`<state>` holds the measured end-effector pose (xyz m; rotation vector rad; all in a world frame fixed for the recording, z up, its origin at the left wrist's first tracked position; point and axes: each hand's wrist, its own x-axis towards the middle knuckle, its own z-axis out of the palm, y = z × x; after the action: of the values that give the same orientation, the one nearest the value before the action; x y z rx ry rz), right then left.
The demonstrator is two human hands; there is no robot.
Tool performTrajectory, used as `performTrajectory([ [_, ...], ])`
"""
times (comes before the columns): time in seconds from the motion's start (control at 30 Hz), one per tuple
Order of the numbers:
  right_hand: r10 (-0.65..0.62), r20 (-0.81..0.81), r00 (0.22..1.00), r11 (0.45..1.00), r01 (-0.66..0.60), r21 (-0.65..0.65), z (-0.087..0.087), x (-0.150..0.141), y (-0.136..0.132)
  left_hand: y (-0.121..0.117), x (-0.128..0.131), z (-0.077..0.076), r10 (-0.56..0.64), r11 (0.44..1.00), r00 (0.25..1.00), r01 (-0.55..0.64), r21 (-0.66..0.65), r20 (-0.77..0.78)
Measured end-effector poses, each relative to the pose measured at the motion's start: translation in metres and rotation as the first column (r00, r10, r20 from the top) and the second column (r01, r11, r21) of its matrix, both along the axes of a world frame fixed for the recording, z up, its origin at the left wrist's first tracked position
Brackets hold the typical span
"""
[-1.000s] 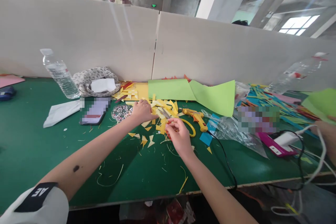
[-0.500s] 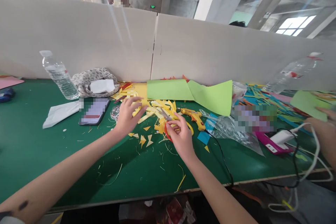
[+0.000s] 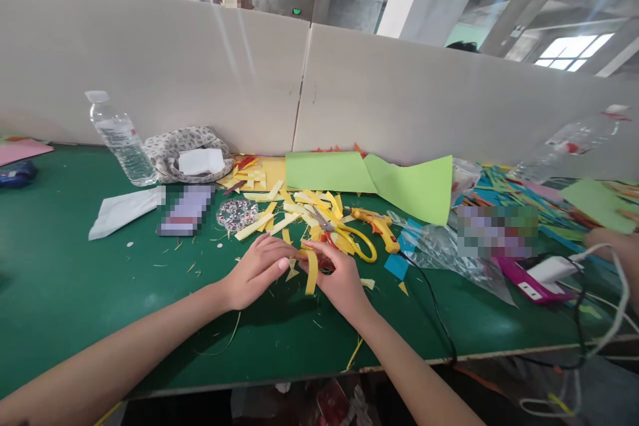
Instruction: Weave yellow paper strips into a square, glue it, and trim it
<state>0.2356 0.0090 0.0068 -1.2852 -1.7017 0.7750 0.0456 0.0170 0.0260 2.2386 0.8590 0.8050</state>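
Observation:
A yellow paper strip (image 3: 311, 274) hangs bent between my two hands, just above the green table. My right hand (image 3: 342, 279) is closed on it, thumb and fingers pinched near its upper end. My left hand (image 3: 259, 268) meets it from the other side, fingers pressed together at the strip's end; the exact grip is partly hidden. Behind them, scissors (image 3: 352, 234) with red and yellow handles rest on a heap of yellow paper strips (image 3: 272, 216). Small cut scraps lie under and around my hands.
A yellow glue gun (image 3: 377, 226) with a black cord lies to the right, beside a clear plastic bag (image 3: 449, 253). Green paper (image 3: 329, 172) stands behind. Left are a phone (image 3: 186, 211), a bottle (image 3: 122, 140) and a round dish of small pieces (image 3: 237, 214). Another person's hand (image 3: 612, 239) is far right.
My right hand has let go of the scissors, which now lie on the strips. My left hand has come down and right. Both hands have come together on a yellow strip.

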Motion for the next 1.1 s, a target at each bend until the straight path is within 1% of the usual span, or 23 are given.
performTrajectory([
  [0.07, -0.015, -0.009, 1.0, 1.0, 0.015, -0.015, 0.001, -0.003, -0.001, 0.001, -0.002, -0.001, 0.041, 0.99, 0.992, -0.024, -0.138, 0.12],
  [0.17, 0.005, -0.063, 0.998, 0.999, -0.007, -0.04, 0.004, -0.007, -0.004, 0.006, -0.005, -0.005, 0.111, 0.94, 0.961, -0.02, -0.342, 0.251],
  [0.27, 0.044, -0.184, 0.982, 0.991, -0.066, -0.114, 0.007, -0.011, -0.005, 0.011, -0.007, -0.009, 0.109, 0.872, 0.918, 0.096, -0.48, 0.381],
  [0.33, 0.039, -0.292, 0.955, 0.979, -0.095, -0.179, 0.008, -0.013, -0.004, 0.013, -0.006, -0.01, 0.082, 0.837, 0.906, 0.165, -0.523, 0.416],
  [0.37, 0.025, -0.342, 0.939, 0.974, -0.1, -0.204, 0.009, -0.013, -0.002, 0.013, -0.005, -0.011, 0.072, 0.827, 0.911, 0.174, -0.535, 0.407],
  [0.43, -0.006, -0.4, 0.916, 0.968, -0.095, -0.23, 0.01, -0.014, 0.002, 0.013, -0.003, -0.012, 0.067, 0.822, 0.937, 0.143, -0.551, 0.343],
  [0.53, -0.085, -0.375, 0.923, 0.973, -0.005, -0.231, 0.009, -0.014, 0.009, 0.013, 0.0, -0.018, 0.1, 0.828, 0.959, 0.068, -0.557, 0.265],
  [0.63, -0.197, -0.382, 0.903, 0.968, 0.118, -0.223, 0.006, -0.014, 0.014, 0.017, 0.0, -0.023, 0.167, 0.829, 0.942, 0.026, -0.559, 0.292],
  [0.73, -0.25, -0.425, 0.87, 0.961, 0.17, -0.217, 0.004, -0.012, 0.016, 0.021, -0.001, -0.026, 0.25, 0.804, 0.919, -0.02, -0.595, 0.306],
  [0.8, -0.273, -0.442, 0.854, 0.957, 0.195, -0.213, 0.002, -0.011, 0.016, 0.022, -0.002, -0.025, 0.285, 0.784, 0.907, -0.036, -0.62, 0.308],
  [0.87, -0.283, -0.461, 0.841, 0.956, 0.207, -0.208, 0.001, -0.009, 0.016, 0.02, -0.002, -0.022, 0.277, 0.788, 0.913, -0.038, -0.615, 0.299],
  [0.9, -0.278, -0.458, 0.844, 0.958, 0.209, -0.197, 0.0, -0.008, 0.015, 0.018, -0.001, -0.02, 0.258, 0.807, 0.924, -0.046, -0.588, 0.281],
  [0.93, -0.268, -0.444, 0.855, 0.962, 0.211, -0.174, 0.0, -0.008, 0.015, 0.016, -0.001, -0.018, 0.236, 0.838, 0.938, -0.064, -0.542, 0.253],
  [1.0, -0.23, -0.411, 0.882, 0.973, 0.212, -0.09, 0.0, -0.008, 0.012, 0.011, 0.001, -0.016, 0.204, 0.915, 0.964, -0.126, -0.383, 0.17],
  [1.03, -0.205, -0.398, 0.894, 0.978, 0.203, -0.048, 0.0, -0.009, 0.01, 0.009, 0.002, -0.015, 0.195, 0.941, 0.973, -0.149, -0.303, 0.127],
  [1.1, -0.146, -0.39, 0.909, 0.988, 0.154, -0.009, 0.0, -0.011, 0.006, 0.004, 0.004, -0.015, 0.174, 0.97, 0.981, -0.157, -0.184, 0.082],
])
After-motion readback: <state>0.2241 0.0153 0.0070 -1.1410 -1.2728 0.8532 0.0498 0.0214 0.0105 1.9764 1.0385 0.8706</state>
